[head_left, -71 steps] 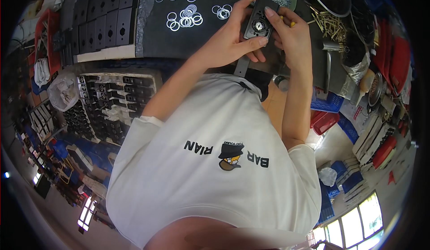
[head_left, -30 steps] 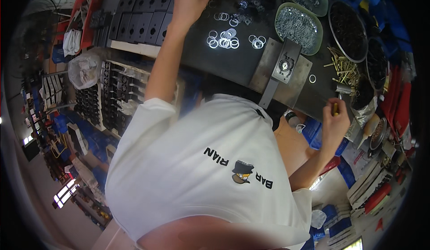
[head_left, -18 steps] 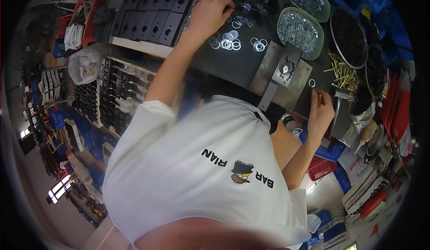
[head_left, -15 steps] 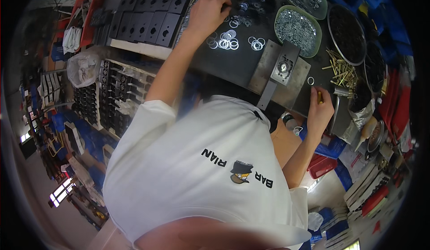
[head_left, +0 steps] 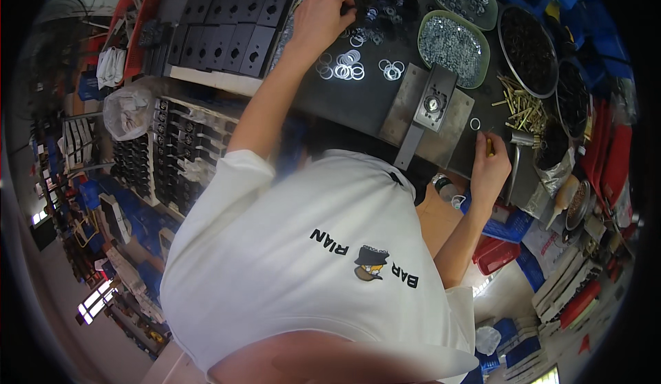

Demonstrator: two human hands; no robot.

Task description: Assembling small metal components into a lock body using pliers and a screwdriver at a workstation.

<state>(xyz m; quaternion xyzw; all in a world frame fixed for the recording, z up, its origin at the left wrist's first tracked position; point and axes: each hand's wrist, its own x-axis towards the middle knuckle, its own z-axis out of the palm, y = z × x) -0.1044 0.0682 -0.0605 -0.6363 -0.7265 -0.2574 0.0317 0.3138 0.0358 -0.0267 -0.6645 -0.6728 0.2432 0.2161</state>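
Observation:
My left hand [head_left: 319,18] reaches to the far side of the bench, its fingers curled down beside small dark rings and washers [head_left: 375,16]. What those fingertips hold, if anything, is hidden. Closer to me lie several shiny metal rings [head_left: 349,66], with a smaller group of rings [head_left: 392,70] to their right. My right hand [head_left: 491,171] is closed round a small yellow-handled tool [head_left: 489,147] whose kind I cannot make out. A single ring [head_left: 475,124] lies just beyond this hand. Left of it, a black rectangular plate [head_left: 435,98] with a round metal centre rests on a steel fixture [head_left: 397,114].
Two green trays [head_left: 421,52] of small metal parts stand at the back right. Beside them are brass-coloured pins [head_left: 521,105] and a round pan [head_left: 553,84] of dark parts. Rows of black plates [head_left: 227,36] lie at the left. A plastic bottle [head_left: 446,188] is below the bench edge.
The view has shifted slightly. Both hands stay nearly where they were; my right hand is turned a little, and the yellow-handled tool stands more upright.

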